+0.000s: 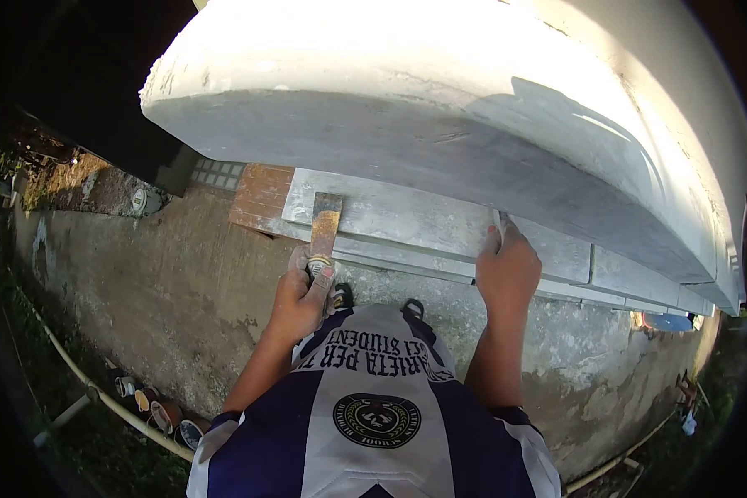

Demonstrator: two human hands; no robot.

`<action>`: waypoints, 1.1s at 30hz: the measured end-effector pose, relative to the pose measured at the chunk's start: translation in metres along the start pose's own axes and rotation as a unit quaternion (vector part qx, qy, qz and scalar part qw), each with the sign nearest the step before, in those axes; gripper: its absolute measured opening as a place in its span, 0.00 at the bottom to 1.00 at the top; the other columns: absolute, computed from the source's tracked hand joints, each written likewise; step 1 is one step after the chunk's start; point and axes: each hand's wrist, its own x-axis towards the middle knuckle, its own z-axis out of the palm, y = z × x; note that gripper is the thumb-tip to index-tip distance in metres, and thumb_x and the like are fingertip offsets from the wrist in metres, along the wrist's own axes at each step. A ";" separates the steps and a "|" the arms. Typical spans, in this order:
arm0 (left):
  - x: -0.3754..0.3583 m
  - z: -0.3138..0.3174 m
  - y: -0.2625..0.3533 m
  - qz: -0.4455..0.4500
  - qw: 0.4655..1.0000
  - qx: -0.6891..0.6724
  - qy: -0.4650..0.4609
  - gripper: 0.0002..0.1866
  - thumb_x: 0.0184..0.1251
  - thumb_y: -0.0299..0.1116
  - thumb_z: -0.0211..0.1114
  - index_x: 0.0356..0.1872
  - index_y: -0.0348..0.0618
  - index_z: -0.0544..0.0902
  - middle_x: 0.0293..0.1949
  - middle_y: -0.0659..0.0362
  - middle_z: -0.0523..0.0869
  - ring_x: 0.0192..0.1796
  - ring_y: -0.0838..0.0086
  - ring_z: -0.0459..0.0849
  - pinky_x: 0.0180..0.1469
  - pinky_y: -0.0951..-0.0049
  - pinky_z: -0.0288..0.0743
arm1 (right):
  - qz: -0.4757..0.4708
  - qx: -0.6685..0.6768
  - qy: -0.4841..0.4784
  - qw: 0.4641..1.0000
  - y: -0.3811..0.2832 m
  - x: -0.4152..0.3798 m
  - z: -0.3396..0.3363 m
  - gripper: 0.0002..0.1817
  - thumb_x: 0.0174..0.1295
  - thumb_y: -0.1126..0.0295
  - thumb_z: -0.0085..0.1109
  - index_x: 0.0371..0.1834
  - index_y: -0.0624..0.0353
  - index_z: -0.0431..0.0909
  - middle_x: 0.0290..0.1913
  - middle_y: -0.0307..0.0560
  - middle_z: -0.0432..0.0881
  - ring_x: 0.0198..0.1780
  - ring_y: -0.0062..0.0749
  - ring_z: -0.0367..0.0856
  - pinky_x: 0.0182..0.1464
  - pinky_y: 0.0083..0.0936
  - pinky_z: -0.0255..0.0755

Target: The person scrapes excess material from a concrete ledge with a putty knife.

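My left hand [301,296] is closed around the handle of a putty knife [326,224]. Its broad, rusty blade points up and away from me, above a grey-white step. My right hand [509,264] is raised to the lower edge of a thick, grey-white plastered ledge [365,137]. Its fingers are pinched together near a thin pale sliver, whose kind I cannot make out. White dust coats the fingers of both hands.
Below the ledge run grey-white slabs [407,214], with brown tiles [261,192] at their left end. Concrete ground [166,266] lies around my feet. A pale pipe [112,398] and several pots [166,415] line the lower left. Sunlight brightens the ledge's top.
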 end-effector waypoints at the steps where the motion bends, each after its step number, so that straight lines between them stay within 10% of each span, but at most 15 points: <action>1: 0.002 -0.003 -0.004 0.009 1.000 0.011 -0.003 0.10 0.83 0.30 0.61 0.56 0.39 0.73 0.32 0.64 0.81 0.30 0.84 0.77 0.32 0.77 0.74 | -0.042 0.034 -0.006 0.998 -0.023 -0.003 0.011 0.14 0.72 0.65 0.60 0.50 0.64 0.88 0.43 0.60 0.91 0.41 0.59 0.91 0.45 0.46 0.84; 7: 0.013 -0.009 -0.012 0.053 0.996 0.055 -0.037 0.08 0.85 0.32 0.58 0.55 0.44 0.69 0.29 0.63 0.80 0.23 0.81 0.77 0.24 0.77 0.71 | -0.174 0.136 -0.060 0.973 -0.100 -0.015 0.029 0.13 0.64 0.70 0.64 0.48 0.61 0.90 0.44 0.58 0.91 0.42 0.55 0.92 0.46 0.43 0.86; 13: 0.015 -0.004 -0.009 0.017 0.999 0.005 -0.031 0.13 0.84 0.32 0.61 0.60 0.38 0.72 0.30 0.66 0.80 0.26 0.84 0.76 0.27 0.77 0.73 | 0.104 -0.037 -0.062 0.992 0.028 0.013 -0.029 0.18 0.73 0.61 0.61 0.56 0.63 0.87 0.49 0.68 0.89 0.53 0.67 0.87 0.55 0.51 0.79; 17: 0.015 -0.001 -0.013 0.011 1.000 -0.007 -0.020 0.14 0.84 0.32 0.61 0.61 0.39 0.72 0.29 0.65 0.80 0.24 0.84 0.77 0.26 0.78 0.72 | 0.155 -0.058 0.124 0.978 0.136 0.001 -0.026 0.17 0.72 0.60 0.61 0.40 0.65 0.87 0.40 0.64 0.89 0.44 0.66 0.87 0.48 0.55 0.79; 21: 0.013 0.000 -0.008 0.004 1.000 0.010 -0.019 0.16 0.84 0.33 0.61 0.64 0.38 0.72 0.29 0.65 0.80 0.25 0.84 0.77 0.26 0.77 0.73 | 0.188 -0.131 0.062 0.971 0.083 0.006 -0.023 0.16 0.72 0.62 0.59 0.40 0.65 0.87 0.39 0.63 0.89 0.43 0.65 0.88 0.47 0.54 0.79; 28: 0.019 -0.005 -0.018 0.043 0.997 0.062 -0.025 0.11 0.86 0.34 0.57 0.59 0.45 0.69 0.29 0.64 0.78 0.21 0.82 0.75 0.21 0.77 0.68 | -0.227 0.119 -0.072 0.964 -0.089 -0.026 0.033 0.20 0.67 0.68 0.65 0.61 0.58 0.87 0.48 0.56 0.91 0.42 0.51 0.92 0.44 0.41 0.86; 33: 0.017 -0.001 -0.008 0.010 0.999 0.023 -0.035 0.14 0.87 0.35 0.55 0.65 0.44 0.68 0.28 0.65 0.77 0.18 0.81 0.73 0.19 0.77 0.67 | -0.205 0.140 -0.054 0.967 -0.074 -0.020 0.029 0.15 0.68 0.67 0.64 0.54 0.58 0.89 0.42 0.53 0.90 0.40 0.50 0.92 0.41 0.42 0.86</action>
